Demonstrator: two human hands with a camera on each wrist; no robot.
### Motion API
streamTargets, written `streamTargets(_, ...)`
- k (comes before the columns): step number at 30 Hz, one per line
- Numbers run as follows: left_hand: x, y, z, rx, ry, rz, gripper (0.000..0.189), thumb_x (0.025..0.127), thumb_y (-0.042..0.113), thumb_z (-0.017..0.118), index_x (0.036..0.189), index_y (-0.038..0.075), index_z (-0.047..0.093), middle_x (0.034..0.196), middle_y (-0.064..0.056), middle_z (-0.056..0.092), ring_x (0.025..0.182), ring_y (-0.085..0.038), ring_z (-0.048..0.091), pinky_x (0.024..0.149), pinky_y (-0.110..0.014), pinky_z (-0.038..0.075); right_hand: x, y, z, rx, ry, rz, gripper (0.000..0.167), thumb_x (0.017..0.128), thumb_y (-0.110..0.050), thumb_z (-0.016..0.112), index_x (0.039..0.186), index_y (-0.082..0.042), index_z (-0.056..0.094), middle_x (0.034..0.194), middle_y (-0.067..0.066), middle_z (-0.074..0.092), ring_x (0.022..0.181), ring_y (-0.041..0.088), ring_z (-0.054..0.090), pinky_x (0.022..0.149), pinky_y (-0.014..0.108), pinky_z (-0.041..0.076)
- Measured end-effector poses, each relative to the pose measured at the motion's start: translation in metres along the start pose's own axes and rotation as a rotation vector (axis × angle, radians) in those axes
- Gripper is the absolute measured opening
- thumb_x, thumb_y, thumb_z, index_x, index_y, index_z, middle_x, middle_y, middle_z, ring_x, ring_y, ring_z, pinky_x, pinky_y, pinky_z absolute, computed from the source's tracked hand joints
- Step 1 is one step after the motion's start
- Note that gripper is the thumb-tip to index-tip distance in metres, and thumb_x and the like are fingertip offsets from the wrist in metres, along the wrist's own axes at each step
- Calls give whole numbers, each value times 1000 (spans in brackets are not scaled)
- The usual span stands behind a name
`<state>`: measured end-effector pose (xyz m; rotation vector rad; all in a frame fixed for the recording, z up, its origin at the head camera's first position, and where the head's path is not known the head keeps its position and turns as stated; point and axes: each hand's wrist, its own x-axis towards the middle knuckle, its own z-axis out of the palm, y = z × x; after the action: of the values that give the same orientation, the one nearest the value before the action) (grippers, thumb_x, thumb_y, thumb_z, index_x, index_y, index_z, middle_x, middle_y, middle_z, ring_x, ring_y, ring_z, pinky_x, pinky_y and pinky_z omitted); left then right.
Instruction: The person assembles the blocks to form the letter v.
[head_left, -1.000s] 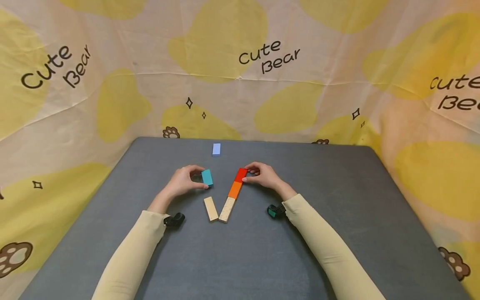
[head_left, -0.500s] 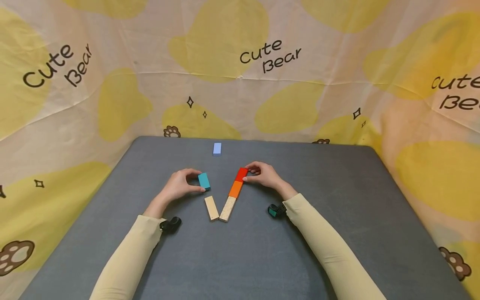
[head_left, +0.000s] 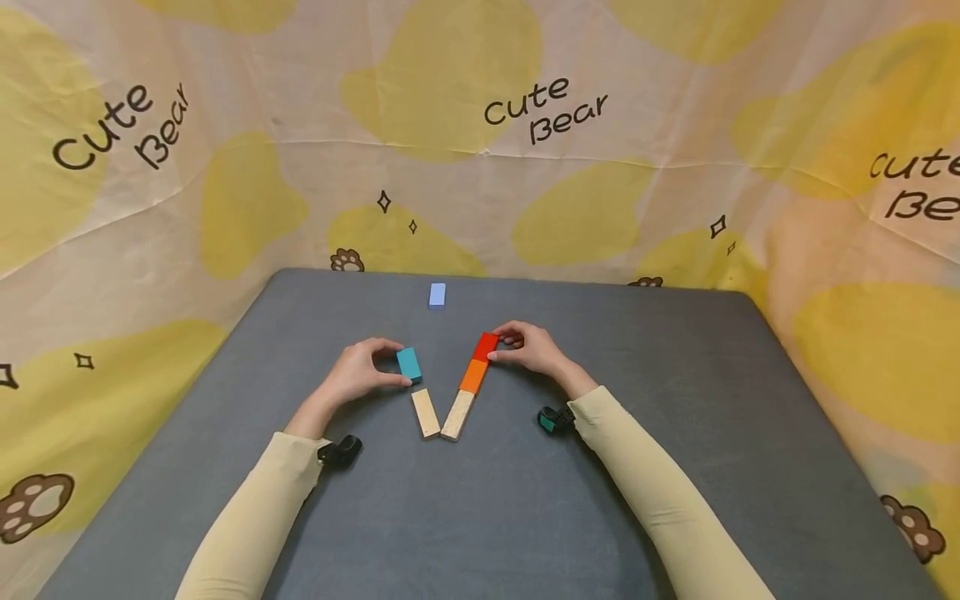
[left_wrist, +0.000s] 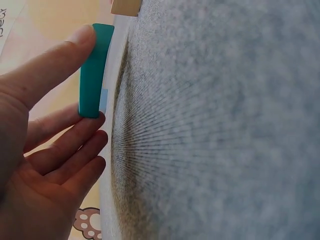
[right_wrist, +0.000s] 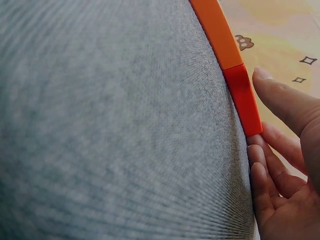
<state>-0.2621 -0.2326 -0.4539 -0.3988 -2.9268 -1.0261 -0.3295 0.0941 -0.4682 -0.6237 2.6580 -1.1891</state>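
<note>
In the head view my left hand [head_left: 358,369] pinches a teal block [head_left: 408,365] by its two ends, thumb at the near end and fingertips at the far one. This teal block [left_wrist: 95,70] stands just beyond a plain wooden block [head_left: 425,414]; whether it touches the table I cannot tell. My right hand [head_left: 531,347] is at a red block [head_left: 486,346], its fingertips against the far end. In the right wrist view the thumb [right_wrist: 272,87] shows a narrow gap from the red block [right_wrist: 244,100]. An orange block [head_left: 473,377] and a second wooden block [head_left: 457,415] continue that row.
The two wooden blocks nearly meet at their near ends, so the rows form a V. A pale blue block [head_left: 437,295] lies near the back edge of the grey table [head_left: 480,517]. Behind and beside it hangs a patterned cloth [head_left: 442,75].
My left hand has drawn the teal block slightly back and left, then stayed nearly still. The right hand and the other blocks keep their places; the head view shifts slightly.
</note>
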Motion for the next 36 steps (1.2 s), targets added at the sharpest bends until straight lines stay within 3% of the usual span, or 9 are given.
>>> streamTargets(15, -4, 1, 4, 25, -6, 58, 65, 65, 44, 85, 117, 10, 67, 115, -11, 64, 108, -29, 57, 93, -47, 43, -2, 2, 3, 15, -7, 8, 49, 79, -35, 77, 122, -16, 63, 118, 7, 62, 106, 21, 57, 95, 37, 45)
streamTargets(36, -3, 4, 5, 39, -13, 53, 61, 65, 40, 85, 115, 10, 68, 110, -10, 64, 103, -27, 58, 90, -47, 44, 0, -1, 1, 25, -2, 27, 48, 79, -34, 77, 122, -16, 63, 117, 6, 62, 106, 21, 57, 96, 37, 44)
